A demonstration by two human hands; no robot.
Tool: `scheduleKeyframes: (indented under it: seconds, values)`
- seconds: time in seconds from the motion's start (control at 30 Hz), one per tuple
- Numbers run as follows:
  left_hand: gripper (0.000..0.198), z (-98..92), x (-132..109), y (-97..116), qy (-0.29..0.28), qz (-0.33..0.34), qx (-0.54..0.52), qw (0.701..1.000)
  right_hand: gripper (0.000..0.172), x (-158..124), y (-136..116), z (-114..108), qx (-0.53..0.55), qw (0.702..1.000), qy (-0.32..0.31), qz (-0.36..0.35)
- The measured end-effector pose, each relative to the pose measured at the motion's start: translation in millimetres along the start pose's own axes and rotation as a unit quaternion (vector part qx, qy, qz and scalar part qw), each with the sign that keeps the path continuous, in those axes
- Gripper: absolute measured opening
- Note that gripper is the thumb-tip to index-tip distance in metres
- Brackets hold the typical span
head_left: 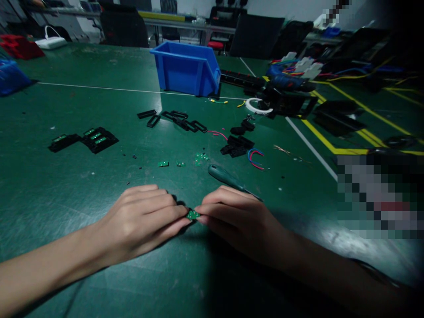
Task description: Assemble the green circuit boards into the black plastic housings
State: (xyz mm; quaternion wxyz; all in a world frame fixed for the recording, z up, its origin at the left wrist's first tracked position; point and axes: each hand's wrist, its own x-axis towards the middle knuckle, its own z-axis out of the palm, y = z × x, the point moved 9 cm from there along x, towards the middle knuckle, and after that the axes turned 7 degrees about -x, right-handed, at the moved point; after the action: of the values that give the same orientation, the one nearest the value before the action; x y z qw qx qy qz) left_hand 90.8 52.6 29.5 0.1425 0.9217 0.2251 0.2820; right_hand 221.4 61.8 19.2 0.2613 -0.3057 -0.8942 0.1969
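Between the fingertips of both hands is a small green circuit board, just above or on the green table. My left hand pinches its left end, thumb below and fingers above. From the other side, my right hand pinches the right end. A screwdriver with a dark green handle lies right behind my right hand, its shaft partly hidden by it. Farther back are two small green boards, one board left of the other board, and a cluster of green pieces.
Black holders with green boards lie at left, black rectangular frames in the middle. A blue bin stands behind them. Black parts, a red and blue wire and a white ring lie to the right.
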Motion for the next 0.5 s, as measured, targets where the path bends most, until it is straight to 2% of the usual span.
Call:
scheduleKeyframes:
  seconds: [0.5]
  values:
    - [0.016, 0.4, 2.9, -5.6, -0.006, -0.038, -0.055, 0.998, 0.008, -2.4, -1.5, 0.0, -0.044, 0.999, 0.008, -0.004]
